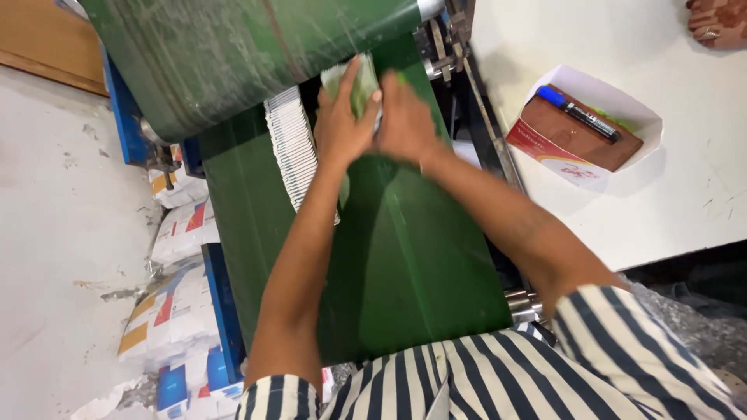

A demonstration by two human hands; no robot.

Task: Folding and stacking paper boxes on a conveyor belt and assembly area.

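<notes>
At the far end of the green conveyor belt (405,257), just under the roller, a small stack of flat white-and-green printed cartons (359,82) is pinched between left hand (342,124) and right hand (405,120), best squared evenly.

Small green-and-white pack (360,82) clamped between fingers (352,78) of both hands. Just left of fingers: long row of flat white packs (292,144), stacked on edge. Far right of fingers, on white surface (669,210): open white carton tray (615,105) with red front panel. Lower left, well below fingers: heap of white cartons (175,303) with red, orange, blue patches on floor.
</notes>
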